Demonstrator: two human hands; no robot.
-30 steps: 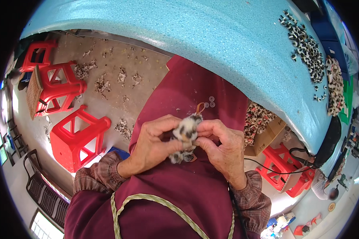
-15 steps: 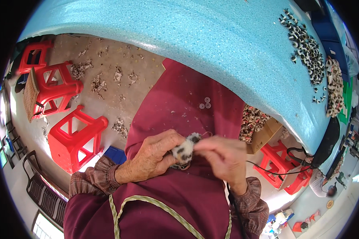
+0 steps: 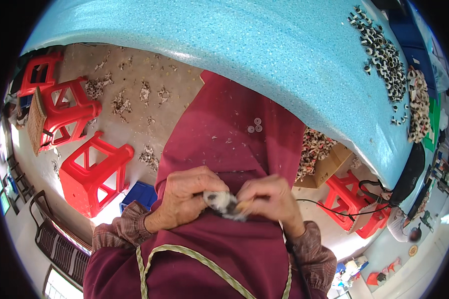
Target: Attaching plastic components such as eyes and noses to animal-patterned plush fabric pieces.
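Over my lap, my left hand (image 3: 185,193) is closed on a small furry piece (image 3: 218,200), white with dark spots. Its far end is smeared by motion, so its shape is hard to read. Close on the right, my right hand (image 3: 274,197) has its fingers pinched at that end. A tan bit shows at those fingertips, but I cannot make out what it is. Three small grey discs (image 3: 258,128) lie on the maroon apron (image 3: 224,109) beyond my hands. Fluff specks dot the cloth.
A blue table (image 3: 264,55) curves across the top, bearing many black-and-white small parts (image 3: 384,55) and a furry pile (image 3: 418,104) at right. Below its edge sits a cardboard box (image 3: 332,164) beside furry pieces (image 3: 314,149). Red stools (image 3: 92,172) and scraps (image 3: 120,104) are on the left floor.
The furry piece has tipped from roughly upright to lying sideways and lower, its end toward my right hand. My right hand has shifted slightly left and its fingers have moved to that end.
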